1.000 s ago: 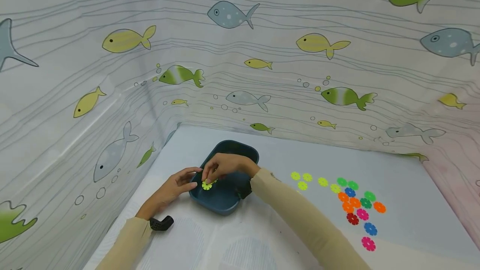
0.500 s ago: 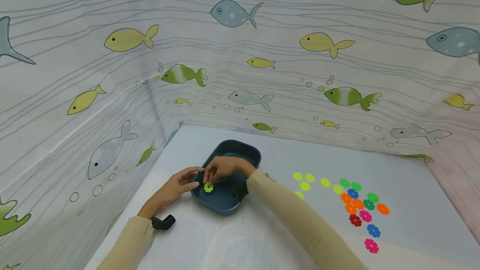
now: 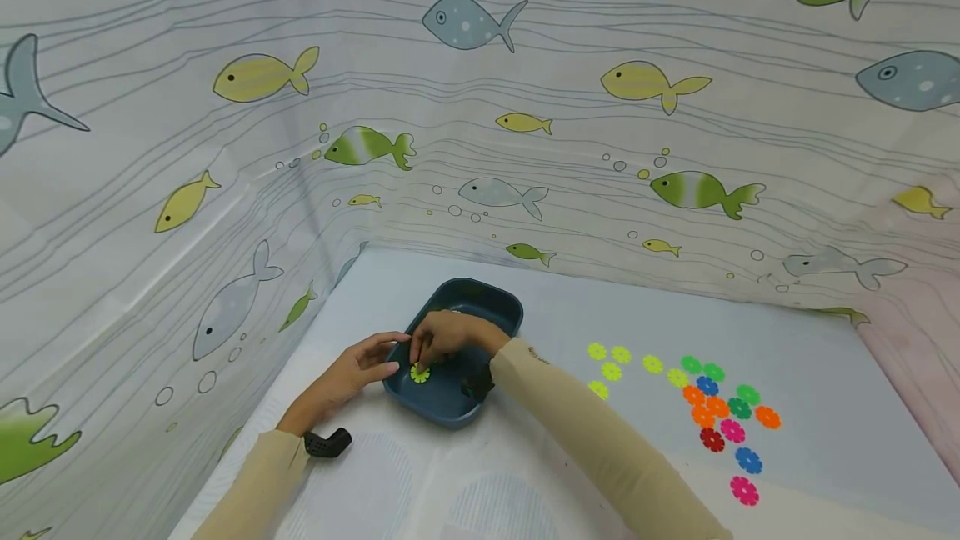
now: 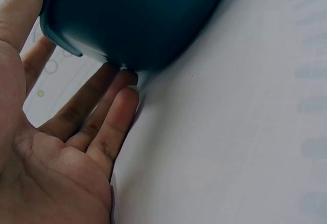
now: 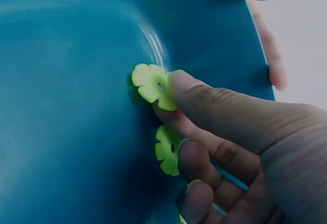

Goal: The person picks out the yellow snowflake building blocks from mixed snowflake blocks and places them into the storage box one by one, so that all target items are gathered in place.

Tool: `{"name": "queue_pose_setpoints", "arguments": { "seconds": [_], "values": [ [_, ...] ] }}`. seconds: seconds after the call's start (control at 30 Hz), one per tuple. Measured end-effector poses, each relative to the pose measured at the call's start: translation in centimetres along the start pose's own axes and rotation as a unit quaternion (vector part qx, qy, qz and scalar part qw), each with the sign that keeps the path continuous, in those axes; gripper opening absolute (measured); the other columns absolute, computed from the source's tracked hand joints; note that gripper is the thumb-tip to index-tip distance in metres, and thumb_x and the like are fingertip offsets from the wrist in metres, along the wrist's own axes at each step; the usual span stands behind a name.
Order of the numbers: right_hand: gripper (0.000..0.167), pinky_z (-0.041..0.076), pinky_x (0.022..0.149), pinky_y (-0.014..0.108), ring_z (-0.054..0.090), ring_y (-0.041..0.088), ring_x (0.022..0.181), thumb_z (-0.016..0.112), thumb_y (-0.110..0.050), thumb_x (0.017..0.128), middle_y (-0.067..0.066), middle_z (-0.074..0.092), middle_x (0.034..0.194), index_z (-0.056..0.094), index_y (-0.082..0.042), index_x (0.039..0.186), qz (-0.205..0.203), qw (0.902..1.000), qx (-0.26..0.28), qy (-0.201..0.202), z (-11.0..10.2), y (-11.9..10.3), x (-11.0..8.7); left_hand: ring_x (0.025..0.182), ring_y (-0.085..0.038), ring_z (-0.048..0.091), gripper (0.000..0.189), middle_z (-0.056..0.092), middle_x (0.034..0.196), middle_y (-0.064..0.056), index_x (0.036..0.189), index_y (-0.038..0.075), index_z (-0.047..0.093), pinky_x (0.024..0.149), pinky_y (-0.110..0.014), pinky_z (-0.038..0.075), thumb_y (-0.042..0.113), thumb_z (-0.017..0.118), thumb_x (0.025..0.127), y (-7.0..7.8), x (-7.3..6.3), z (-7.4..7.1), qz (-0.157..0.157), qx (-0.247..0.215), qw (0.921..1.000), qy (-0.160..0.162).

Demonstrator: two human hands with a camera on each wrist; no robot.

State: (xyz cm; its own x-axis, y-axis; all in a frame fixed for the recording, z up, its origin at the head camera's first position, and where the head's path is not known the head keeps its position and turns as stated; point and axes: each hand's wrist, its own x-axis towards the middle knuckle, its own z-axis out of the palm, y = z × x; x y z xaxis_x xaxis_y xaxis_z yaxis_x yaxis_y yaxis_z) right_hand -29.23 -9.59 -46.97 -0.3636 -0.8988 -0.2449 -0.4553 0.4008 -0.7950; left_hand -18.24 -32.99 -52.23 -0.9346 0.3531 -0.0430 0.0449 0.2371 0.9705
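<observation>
Right wrist view: a yellow disc [image 5: 147, 83] is pinched at its edge between the right hand's [image 3: 450, 330] thumb and forefinger, inside the blue tub [image 5: 76, 81]; whether a second disc [image 5: 164, 153] is held by the other fingers cannot be told. The pinched disc is judged light, thin and stiff, probably smooth plastic, hardly fragile, best taken by its notched rim. The glossy, round-cornered tub is touched by the left hand [image 3: 352, 373], thumb and fingers set apart.

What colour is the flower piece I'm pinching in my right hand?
Bright yellow-green; the flower piece shows best in the right wrist view.
</observation>
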Motion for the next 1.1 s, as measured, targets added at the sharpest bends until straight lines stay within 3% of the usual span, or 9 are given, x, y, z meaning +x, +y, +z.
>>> {"name": "queue_pose_setpoints", "arguments": {
  "seconds": [0.4, 0.6, 0.77, 0.9, 1.0, 1.1],
  "values": [
    [0.011, 0.052, 0.062, 0.024, 0.06, 0.01, 0.068, 0.078, -0.01, 0.093, -0.005, 0.071, 0.085, 0.077, -0.008, 0.104, 0.008, 0.999, -0.042, 0.016, -0.2, 0.0, 0.3, 0.141, -0.035, 0.043, 0.052, 0.047, 0.151, -0.017, 0.151, 0.019, 0.05, 0.103, -0.024, 0.042, 0.02, 0.067, 0.102, 0.2, 0.1, -0.2, 0.001, -0.002, 1.0, -0.002],
    [0.011, 0.054, 0.066, 0.025, 0.063, 0.01, 0.073, 0.077, -0.011, 0.094, -0.004, 0.073, 0.089, 0.076, -0.009, 0.104, 0.007, 0.9991, -0.035, 0.024, -0.6, -0.1, 0.1, 0.143, -0.035, 0.041, 0.052, 0.045, 0.153, -0.016, 0.151, 0.02, 0.05, 0.109, -0.036, 0.04, 0.022, 0.068, 0.102, 0.4, 0.0, -0.3, -0.006, 0.002, 1.0, 0.001],
    [0.01, 0.056, 0.069, 0.025, 0.066, 0.012, 0.079, 0.075, -0.013, 0.096, -0.003, 0.073, 0.093, 0.076, -0.012, 0.106, -0.002, 0.9983, -0.038, 0.045, -1.1, -0.4, -1.0, 0.144, -0.037, 0.038, 0.052, 0.043, 0.156, -0.015, 0.151, 0.02, 0.05, 0.112, -0.049, 0.037, 0.022, 0.068, 0.102, 0.5, 0.1, -0.1, -0.009, 0.005, 0.9999, 0.004],
    [0.012, 0.056, 0.07, 0.027, 0.069, 0.022, 0.083, 0.073, -0.013, 0.098, 0.004, 0.075, 0.097, 0.076, -0.011, 0.109, -0.01, 0.9979, -0.026, 0.058, -1.8, -0.8, -2.3, 0.144, -0.038, 0.039, 0.053, 0.043, 0.155, -0.017, 0.151, 0.02, 0.05, 0.112, -0.053, 0.036, 0.024, 0.068, 0.102, 0.6, 0.1, 0.0, -0.014, 0.011, 0.9998, 0.008],
    [0.015, 0.056, 0.071, 0.03, 0.069, 0.032, 0.086, 0.071, -0.013, 0.099, 0.008, 0.075, 0.098, 0.076, -0.008, 0.112, -0.023, 0.9973, -0.014, 0.069, -2.4, -0.9, -3.4, 0.144, -0.038, 0.04, 0.053, 0.044, 0.155, -0.017, 0.15, 0.021, 0.051, 0.112, -0.053, 0.036, 0.026, 0.069, 0.101, 0.6, 0.0, 0.1, -0.018, 0.016, 0.9996, 0.013],
    [0.019, 0.056, 0.071, 0.03, 0.069, 0.03, 0.085, 0.071, -0.015, 0.099, 0.004, 0.075, 0.096, 0.075, -0.006, 0.115, -0.034, 0.9958, -0.014, 0.083, -2.8, -0.8, -4.3, 0.143, -0.037, 0.041, 0.053, 0.044, 0.155, -0.016, 0.15, 0.021, 0.051, 0.112, -0.05, 0.037, 0.027, 0.069, 0.101, 0.6, 0.0, 0.1, -0.019, 0.022, 0.9995, 0.016]
  ]
}}
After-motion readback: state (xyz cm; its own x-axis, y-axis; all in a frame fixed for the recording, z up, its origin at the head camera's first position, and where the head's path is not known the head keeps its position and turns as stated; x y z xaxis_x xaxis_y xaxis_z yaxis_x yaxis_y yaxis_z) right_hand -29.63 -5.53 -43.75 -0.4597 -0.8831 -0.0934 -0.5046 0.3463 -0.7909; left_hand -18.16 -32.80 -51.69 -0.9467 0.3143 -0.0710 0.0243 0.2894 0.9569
